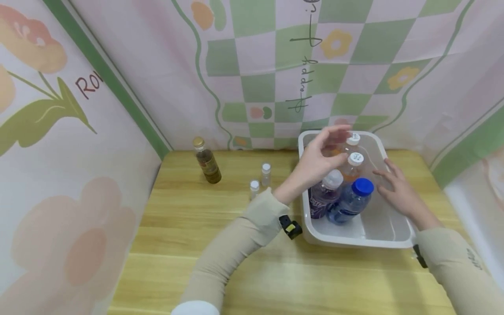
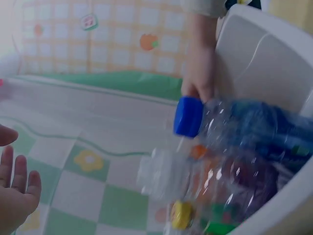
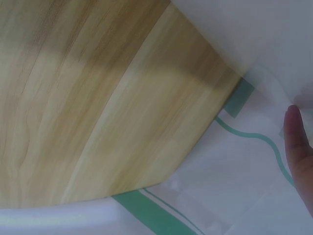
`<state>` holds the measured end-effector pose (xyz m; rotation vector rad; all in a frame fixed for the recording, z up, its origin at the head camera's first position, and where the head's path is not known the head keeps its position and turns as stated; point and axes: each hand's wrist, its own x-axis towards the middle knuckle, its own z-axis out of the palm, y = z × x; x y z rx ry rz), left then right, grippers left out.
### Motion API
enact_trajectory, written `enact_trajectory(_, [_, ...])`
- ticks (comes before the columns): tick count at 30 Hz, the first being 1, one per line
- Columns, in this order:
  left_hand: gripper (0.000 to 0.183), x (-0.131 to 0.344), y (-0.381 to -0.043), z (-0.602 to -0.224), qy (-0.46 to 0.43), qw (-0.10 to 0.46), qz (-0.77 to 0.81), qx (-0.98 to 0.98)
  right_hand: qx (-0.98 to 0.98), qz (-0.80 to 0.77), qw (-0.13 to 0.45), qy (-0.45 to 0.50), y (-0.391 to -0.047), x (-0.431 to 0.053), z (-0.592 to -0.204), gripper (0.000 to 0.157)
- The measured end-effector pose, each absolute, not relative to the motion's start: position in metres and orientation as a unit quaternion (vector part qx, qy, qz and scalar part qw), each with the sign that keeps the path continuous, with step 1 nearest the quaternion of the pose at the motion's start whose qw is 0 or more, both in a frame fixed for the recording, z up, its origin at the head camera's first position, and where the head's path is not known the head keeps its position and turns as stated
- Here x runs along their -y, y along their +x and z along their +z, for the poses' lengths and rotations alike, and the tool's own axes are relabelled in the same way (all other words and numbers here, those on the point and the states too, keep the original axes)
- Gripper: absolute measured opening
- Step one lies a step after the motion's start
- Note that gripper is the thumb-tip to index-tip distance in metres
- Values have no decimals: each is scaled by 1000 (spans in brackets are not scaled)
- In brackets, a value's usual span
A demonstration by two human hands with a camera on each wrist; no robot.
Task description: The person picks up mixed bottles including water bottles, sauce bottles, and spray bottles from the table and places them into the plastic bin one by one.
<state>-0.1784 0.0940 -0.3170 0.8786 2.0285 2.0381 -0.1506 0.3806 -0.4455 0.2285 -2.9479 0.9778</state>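
A white plastic bin (image 1: 354, 241) holds several bottles. Over its left side hovers my left hand (image 1: 315, 162), empty, thumb and fingers spread apart. Below that hand stand a purple-labelled bottle (image 1: 320, 203) with a clear cap and a blue bottle (image 1: 348, 205) with a blue cap. Behind them are two white-capped bottles, the nearer (image 1: 353, 168) with orange in it, the farther (image 1: 353, 140) partly covered by my fingers. My right hand (image 1: 401, 194) is at the bin's right wall, fingers loosely spread and holding nothing. In the left wrist view, a yellow cap (image 2: 181, 215) shows beside the bottles.
Left of the bin, two small white-capped vials (image 1: 266, 173) stand on the wooden table (image 1: 181, 245), the nearer partly behind my left sleeve. Farther left is a dark bottle (image 1: 209, 165) with a gold cap. A patterned cloth (image 1: 260, 87) hangs along the table's back edge.
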Motion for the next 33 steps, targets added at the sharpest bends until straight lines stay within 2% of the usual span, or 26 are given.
enact_trajectory(12, [53, -26, -214, -292, 255, 1, 680, -687, 944, 323, 6, 72, -152, -382, -450, 45])
enact_trajectory(33, [56, 58, -269, -297, 129, -81, 653, -742, 947, 313, 2, 68, -152, -381, -444, 45])
